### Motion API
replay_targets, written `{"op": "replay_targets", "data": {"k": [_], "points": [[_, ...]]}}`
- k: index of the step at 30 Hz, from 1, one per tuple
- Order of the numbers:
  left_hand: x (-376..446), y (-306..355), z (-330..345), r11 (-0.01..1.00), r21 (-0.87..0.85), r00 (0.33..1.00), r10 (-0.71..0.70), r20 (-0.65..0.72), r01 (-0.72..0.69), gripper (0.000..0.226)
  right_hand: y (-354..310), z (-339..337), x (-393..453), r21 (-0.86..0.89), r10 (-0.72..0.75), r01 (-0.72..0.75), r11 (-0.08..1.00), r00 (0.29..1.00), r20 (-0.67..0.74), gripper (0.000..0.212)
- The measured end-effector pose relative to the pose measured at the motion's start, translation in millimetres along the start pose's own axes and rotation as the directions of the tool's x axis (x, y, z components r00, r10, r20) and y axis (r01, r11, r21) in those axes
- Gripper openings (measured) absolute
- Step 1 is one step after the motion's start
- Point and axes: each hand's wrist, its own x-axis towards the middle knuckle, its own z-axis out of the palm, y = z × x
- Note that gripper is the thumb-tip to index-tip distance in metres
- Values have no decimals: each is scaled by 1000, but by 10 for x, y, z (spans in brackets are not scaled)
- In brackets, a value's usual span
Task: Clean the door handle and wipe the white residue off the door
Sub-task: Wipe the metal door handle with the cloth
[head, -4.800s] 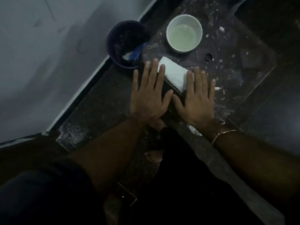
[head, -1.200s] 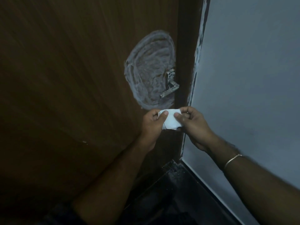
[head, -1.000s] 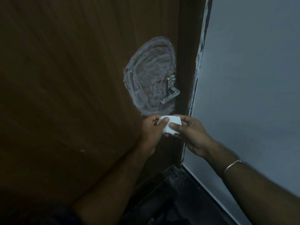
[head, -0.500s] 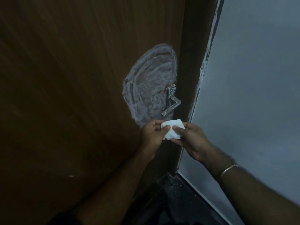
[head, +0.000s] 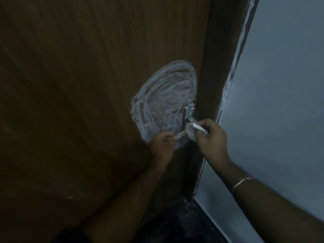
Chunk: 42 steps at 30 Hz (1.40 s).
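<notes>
Head view, looking at a brown wooden door (head: 78, 85) with a big oval smear of white residue (head: 163, 102) beside the metal door handle (head: 188, 111). Left hand (head: 162, 146) curls round the free end of the lever, gripping it. Right hand (head: 210, 137) pinches a folded white tissue (head: 192, 132) and presses it against the handle. Grey wall (head: 280, 102) sits to the right; a thin bangle (head: 242, 182) rides the right wrist.

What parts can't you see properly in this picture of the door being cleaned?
- Lever tip of the door handle: head view, hidden inside the left hand.
- Most of the white cloth: bunched inside the right hand.
- Door under the white residue: covered by smears.
- Floor: too dark.
</notes>
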Motion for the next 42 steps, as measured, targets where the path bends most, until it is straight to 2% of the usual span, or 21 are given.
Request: {"op": "replay_targets", "data": {"k": [2,4,8,10,12,14,19,24,29,33,39,42], "points": [[4,11,40,1000,13,1000,14,-1,-14,19,-21,25,57,-103,-223,221,970,975,-3,18],[5,9,67,1000,-5,1000,16,-14,-16,22,-34,70,82,-163,-342,357,920,933,111,20],[18,3,77,992,-105,998,-64,6,64,16,111,134,75,-205,-384,526,826,789,479,28],[33,5,60,985,-138,995,-103,15,105,16,226,127,30,-211,-389,571,793,742,546,33],[42,0,52,976,-174,991,-132,16,132,20,305,106,-6,-214,-410,574,791,756,510,39],[39,-5,63,971,-191,990,-144,13,144,23,341,97,1,-192,-437,578,793,760,481,33],[23,11,90,969,-192,988,-157,-6,153,25,364,147,126,-123,-528,691,712,643,556,22],[25,17,62,975,-174,991,-134,25,137,21,318,200,184,-115,-557,738,665,593,582,16],[54,33,50,975,-167,989,-146,22,148,18,336,225,213,-102,-525,714,692,596,608,20],[43,59,58,976,-144,986,-162,24,164,16,323,159,365,-101,-491,752,651,518,700,24],[35,100,62,976,-121,983,-179,35,182,16,334,27,574,-204,-389,714,670,572,722,18],[52,93,67,975,-132,984,-177,22,179,19,267,70,510,-236,-394,703,671,608,689,12]]}}
